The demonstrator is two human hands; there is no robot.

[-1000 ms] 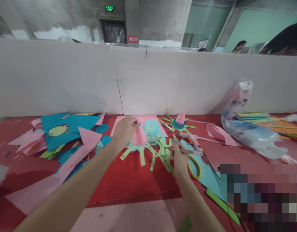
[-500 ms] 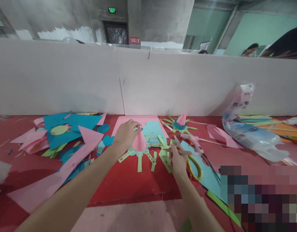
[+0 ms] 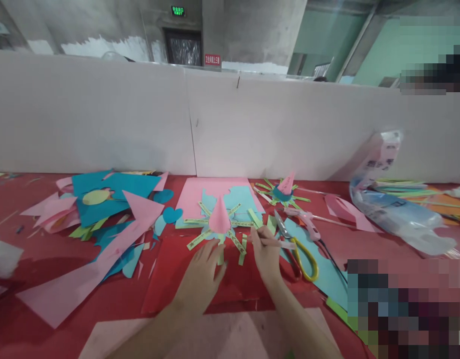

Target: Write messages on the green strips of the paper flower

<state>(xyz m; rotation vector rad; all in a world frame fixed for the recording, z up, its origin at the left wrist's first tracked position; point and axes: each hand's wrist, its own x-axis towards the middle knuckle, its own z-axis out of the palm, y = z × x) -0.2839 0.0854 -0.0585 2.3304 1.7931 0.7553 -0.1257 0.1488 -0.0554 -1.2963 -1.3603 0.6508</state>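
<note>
Pinched tight between thumb and fingers of right hand (image 3: 266,252): slim, pale, pen-like rod (image 3: 285,244), sticking out to both sides. Left hand (image 3: 203,271) with thumb parted from half-bent fingers, at near side of upright pink paper cone with pale-green strips (image 3: 219,217) on scalloped blue base; can't tell if pressing on near strip. Located centrally, between and just beyond both hands, overlapping near edge of pink and light-blue sheets (image 3: 242,197). Just left of right hand, short loose pale-green strip (image 3: 243,247). Tight on right: metal scissors with yellow and red handles (image 3: 306,259), just beside right hand; then pink glue gun (image 3: 308,224) and light-blue paper sheet (image 3: 329,269). Roomier on left and near side: red board (image 3: 170,279) showing out to long pink paper offcut (image 3: 113,244) and dark-blue paper scraps (image 3: 115,197). Beyond sheets, far right, smaller pink cone with blue band (image 3: 287,185). Clear plastic bag (image 3: 409,219) well right. Bounded along far edge by tall white panel (image 3: 274,124).
</note>
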